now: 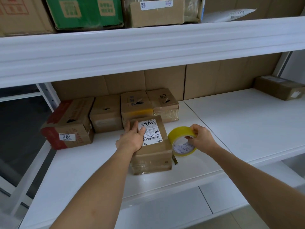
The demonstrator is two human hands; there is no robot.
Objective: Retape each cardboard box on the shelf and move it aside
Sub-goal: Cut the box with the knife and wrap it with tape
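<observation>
The labelled cardboard box [151, 142] sits near the front edge of the white shelf [247, 123], pulled clear of the row of boxes [115, 111] behind, probably so tape can wrap it. The left hand [132, 138] lies flat on its top, fingers straight, likely steadying it. Just beside the box, the right hand [200, 138] pinches the yellow tape roll [180, 141], seemingly picking for the loose end.

Left hand [132, 138] lies flat, fingers straight, arm extended; right hand [200, 138] pinches with curled fingers, arm extended.
</observation>
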